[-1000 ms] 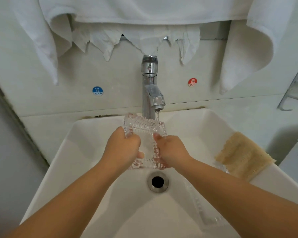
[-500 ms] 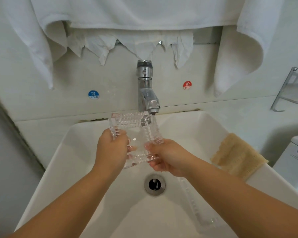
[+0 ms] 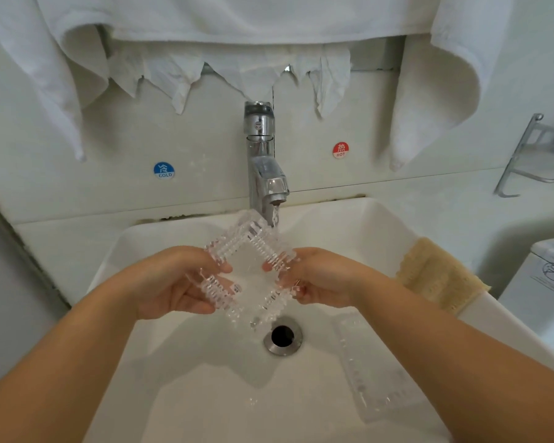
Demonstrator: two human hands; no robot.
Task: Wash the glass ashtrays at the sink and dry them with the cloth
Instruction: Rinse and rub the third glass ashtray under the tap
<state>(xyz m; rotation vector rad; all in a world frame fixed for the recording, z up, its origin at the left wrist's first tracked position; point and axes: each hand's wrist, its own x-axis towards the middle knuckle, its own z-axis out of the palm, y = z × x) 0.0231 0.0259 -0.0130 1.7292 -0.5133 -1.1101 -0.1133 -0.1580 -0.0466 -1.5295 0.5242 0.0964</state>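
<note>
A square ribbed glass ashtray (image 3: 248,270) is held over the white sink (image 3: 186,362), turned like a diamond with one corner up under the running water of the chrome tap (image 3: 263,167). My left hand (image 3: 173,282) grips its left corner and my right hand (image 3: 320,276) grips its right corner. A second glass ashtray (image 3: 375,372) lies in the basin on the right, partly under my right forearm. A tan cloth (image 3: 438,276) lies on the sink's right rim.
White towels (image 3: 237,24) hang above the tap along the wall. The drain (image 3: 282,336) sits just below the held ashtray. A metal rack (image 3: 538,161) is fixed at the right wall, and a white appliance (image 3: 544,282) stands below it.
The ashtray has been rotated in both hands from square-on to a diamond position, its upper corner coming under the water stream. Both hands have shifted their hold to opposite corners.
</note>
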